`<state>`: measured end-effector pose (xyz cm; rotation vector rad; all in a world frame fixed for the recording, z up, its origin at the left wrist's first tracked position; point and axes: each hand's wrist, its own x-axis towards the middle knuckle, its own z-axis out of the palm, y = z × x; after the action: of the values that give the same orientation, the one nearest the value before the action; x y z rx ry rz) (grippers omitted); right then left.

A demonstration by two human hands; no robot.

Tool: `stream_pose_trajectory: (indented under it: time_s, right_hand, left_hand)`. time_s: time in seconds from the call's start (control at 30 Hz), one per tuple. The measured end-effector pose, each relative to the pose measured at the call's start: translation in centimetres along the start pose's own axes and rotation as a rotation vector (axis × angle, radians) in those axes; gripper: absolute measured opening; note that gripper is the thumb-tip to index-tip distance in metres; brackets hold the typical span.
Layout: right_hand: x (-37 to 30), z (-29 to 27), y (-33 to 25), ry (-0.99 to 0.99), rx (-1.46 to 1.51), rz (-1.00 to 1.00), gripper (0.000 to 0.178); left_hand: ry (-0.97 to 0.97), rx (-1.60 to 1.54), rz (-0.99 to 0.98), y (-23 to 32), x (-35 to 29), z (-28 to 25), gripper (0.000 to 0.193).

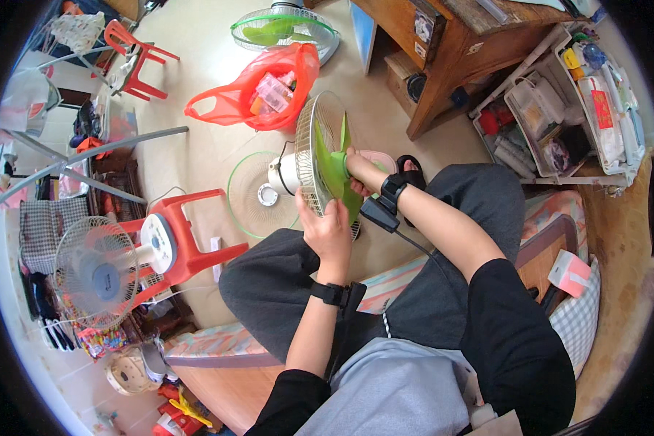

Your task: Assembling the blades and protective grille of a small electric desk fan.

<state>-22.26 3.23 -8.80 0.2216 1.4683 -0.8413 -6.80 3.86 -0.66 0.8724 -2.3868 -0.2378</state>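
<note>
An electric fan's white motor housing (284, 174) stands in front of my knees, with its rear wire guard (309, 138) attached and turned to the right. On the guard's right side sits a green fan blade (331, 179). My left hand (325, 234) grips the lower rim of the wire guard. At the hub of the blade, my right hand (361, 173) has its fingers closed round the middle; part of them is hidden by the blade and wrist. A detached front grille (243, 190) with a green rim lies on the floor behind the motor housing.
A red plastic bag (229, 98) of packages lies beyond the fan, near another green-bladed fan (283, 30). To the left, a white fan (98, 269) lies across a red stool (203, 243). A wooden desk (450, 65) and storage bins (541, 116) stand at the right.
</note>
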Motion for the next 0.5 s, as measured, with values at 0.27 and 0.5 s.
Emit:
stream_pose_trajectory:
  time_s: [0.27, 0.5]
  right_hand:
    - [1.4, 0.9, 0.9, 0.44, -0.382, -0.374, 0.06]
    - [1.7, 2.7, 1.6, 0.625, -0.376, -0.596, 0.052]
  left_hand:
    - [-0.002, -0.003, 0.002, -0.2, 0.5, -0.1, 0.01]
    - [-0.011, 0.012, -0.005, -0.9, 0.7, -0.6, 0.011]
